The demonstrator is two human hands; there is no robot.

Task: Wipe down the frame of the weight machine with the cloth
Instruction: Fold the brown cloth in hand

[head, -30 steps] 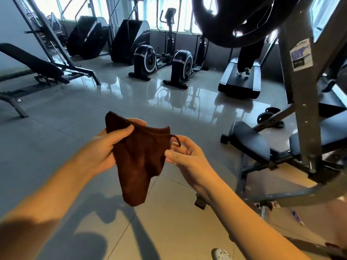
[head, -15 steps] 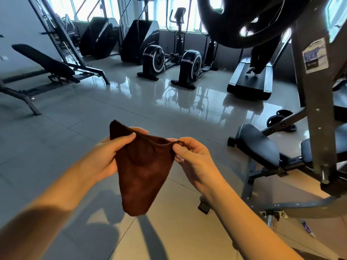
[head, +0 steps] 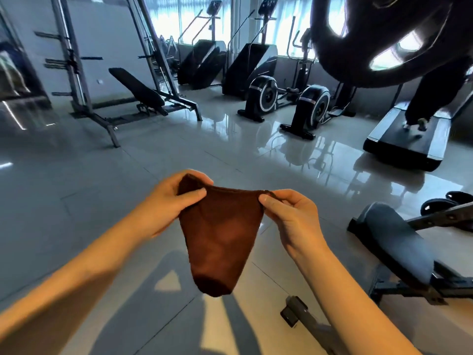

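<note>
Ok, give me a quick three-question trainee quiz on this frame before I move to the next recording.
1. True or false: the brown cloth hangs free in the air, touching no equipment.
2. The cloth's top edge is pinched by: A) one hand, B) both hands, C) neither hand.
3. Fill in: the big dark round thing at the top right is a ___.
Key: 1 true. 2 B, the left hand and the right hand each pinch a top corner. 3 weight plate.

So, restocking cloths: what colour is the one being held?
Dark brown cloth, plain, seen in the head view.
</note>
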